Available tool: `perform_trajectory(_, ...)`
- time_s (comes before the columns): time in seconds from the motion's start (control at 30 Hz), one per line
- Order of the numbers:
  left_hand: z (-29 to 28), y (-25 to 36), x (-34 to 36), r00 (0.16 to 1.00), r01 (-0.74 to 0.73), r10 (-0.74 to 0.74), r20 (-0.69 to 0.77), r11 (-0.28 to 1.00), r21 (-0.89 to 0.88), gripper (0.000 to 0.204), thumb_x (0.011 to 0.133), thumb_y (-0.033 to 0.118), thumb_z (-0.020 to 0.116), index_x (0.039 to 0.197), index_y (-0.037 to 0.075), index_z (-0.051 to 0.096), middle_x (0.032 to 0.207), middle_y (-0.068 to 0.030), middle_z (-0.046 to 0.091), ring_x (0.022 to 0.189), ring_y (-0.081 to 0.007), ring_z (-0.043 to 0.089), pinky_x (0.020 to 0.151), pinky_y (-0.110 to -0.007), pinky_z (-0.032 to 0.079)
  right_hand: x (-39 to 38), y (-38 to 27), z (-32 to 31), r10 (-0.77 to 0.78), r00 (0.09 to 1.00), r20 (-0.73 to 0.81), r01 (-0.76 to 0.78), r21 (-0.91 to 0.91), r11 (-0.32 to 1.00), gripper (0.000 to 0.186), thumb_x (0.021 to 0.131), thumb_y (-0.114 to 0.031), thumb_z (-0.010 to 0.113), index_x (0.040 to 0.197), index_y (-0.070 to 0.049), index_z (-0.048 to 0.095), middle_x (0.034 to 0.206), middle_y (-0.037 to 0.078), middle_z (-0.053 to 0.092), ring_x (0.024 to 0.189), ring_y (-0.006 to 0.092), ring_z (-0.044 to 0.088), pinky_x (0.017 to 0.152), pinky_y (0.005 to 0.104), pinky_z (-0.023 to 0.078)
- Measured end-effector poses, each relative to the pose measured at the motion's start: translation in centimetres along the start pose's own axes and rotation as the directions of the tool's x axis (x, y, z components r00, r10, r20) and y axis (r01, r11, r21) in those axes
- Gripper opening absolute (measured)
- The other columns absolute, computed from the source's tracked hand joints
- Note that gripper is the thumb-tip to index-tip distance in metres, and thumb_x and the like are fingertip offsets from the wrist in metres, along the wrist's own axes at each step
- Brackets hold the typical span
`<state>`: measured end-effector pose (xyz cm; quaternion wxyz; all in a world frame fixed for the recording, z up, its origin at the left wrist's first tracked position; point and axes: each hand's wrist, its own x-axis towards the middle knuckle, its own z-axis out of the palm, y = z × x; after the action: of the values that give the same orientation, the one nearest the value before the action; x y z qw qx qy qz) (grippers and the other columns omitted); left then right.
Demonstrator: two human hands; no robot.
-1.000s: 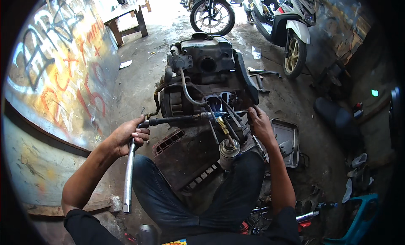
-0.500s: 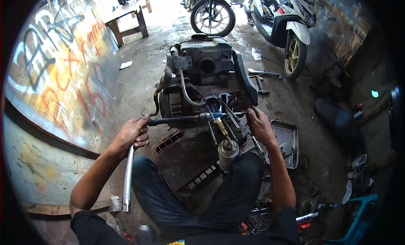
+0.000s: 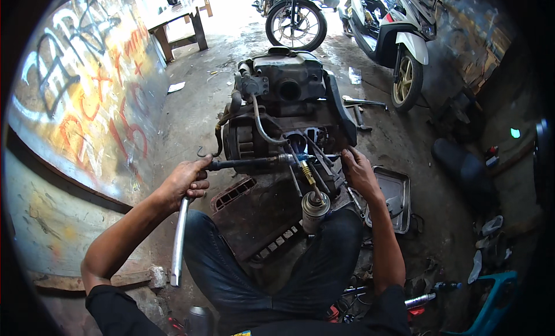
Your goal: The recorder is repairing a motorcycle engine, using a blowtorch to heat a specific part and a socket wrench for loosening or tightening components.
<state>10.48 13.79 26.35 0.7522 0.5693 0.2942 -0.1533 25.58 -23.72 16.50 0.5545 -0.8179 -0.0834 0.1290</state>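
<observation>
My left hand (image 3: 188, 181) is closed around a silver metal bar (image 3: 179, 243), which hangs down beside my left knee. Its thumb and forefinger also meet the end of a dark-sleeved rod (image 3: 245, 162) that runs across the front of the engine (image 3: 283, 104). At the other side my right hand (image 3: 361, 171) pinches the thin end of a metal rod (image 3: 330, 156) in line with it. Between my hands a brass torch nozzle (image 3: 307, 173) rises from a gas canister (image 3: 315, 211) by my right knee, with a bluish glow at its upper end.
A slotted dark metal panel (image 3: 254, 220) lies between my legs. To the right are a metal tray (image 3: 393, 191), a hammer (image 3: 361, 119) and a black seat (image 3: 462, 168). A scooter (image 3: 399, 41) and a motorcycle wheel (image 3: 296, 24) stand beyond the engine. A painted wall (image 3: 87, 99) rises at left.
The whole view has shifted slightly. My left elbow has moved a little outward to the left. Both hands keep their holds.
</observation>
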Motion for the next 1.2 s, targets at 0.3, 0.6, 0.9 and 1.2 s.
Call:
perform_trajectory(0.3,-1.4,1.1,1.2,0.995,0.069,-0.065,0.077,0.996,-0.053,0.021,0.101,0.027,0.051,0.089,0.01,0.047,0.057,0.0094,0.031,0.04,0.0022,0.028,0.029,-0.013,0.022,0.6,0.9,0.3,-0.073,0.996,-0.047,0.071,-0.042,0.997,0.046,0.099,-0.034,0.052,0.121,0.007,0.054,0.074,0.006,0.057,0.071,0.0105,0.047,0.064,0.0321,0.044)
perform_trajectory(0.6,-0.4,0.2,1.1,0.996,0.03,-0.011,-0.083,0.972,0.232,0.036,0.097,0.04,0.057,0.091,0.005,0.057,0.057,0.0097,0.028,0.04,-0.0009,0.027,0.032,-0.018,0.021,-0.1,-0.5,0.6,-0.164,0.983,-0.081,0.148,-0.175,0.973,0.038,0.1,-0.032,0.049,0.106,0.006,0.055,0.069,0.012,0.054,0.066,0.0133,0.044,0.06,0.036,0.042)
perform_trajectory(0.9,0.4,-0.1,0.7,0.979,-0.034,0.113,-0.169,0.91,0.413,0.04,0.094,0.044,0.062,0.09,0.004,0.056,0.057,0.0095,0.03,0.039,-0.0011,0.027,0.032,-0.019,0.021,0.0,-0.8,0.5,-0.088,0.994,-0.059,0.076,-0.18,0.981,0.045,0.101,-0.035,0.049,0.116,0.007,0.055,0.078,0.015,0.061,0.07,0.0166,0.051,0.066,0.0348,0.046)
perform_trajectory(1.2,-1.0,0.4,0.7,0.995,0.048,-0.039,-0.088,0.994,0.096,0.028,0.099,0.034,0.049,0.102,0.006,0.053,0.071,0.0024,0.038,0.05,-0.0043,0.035,0.036,-0.018,0.026,0.1,-0.1,0.7,-0.004,1.0,-0.011,0.006,0.146,0.989,0.038,0.101,-0.036,0.051,0.104,0.0,0.059,0.064,-0.003,0.048,0.053,0.0043,0.039,0.045,0.026,0.032)
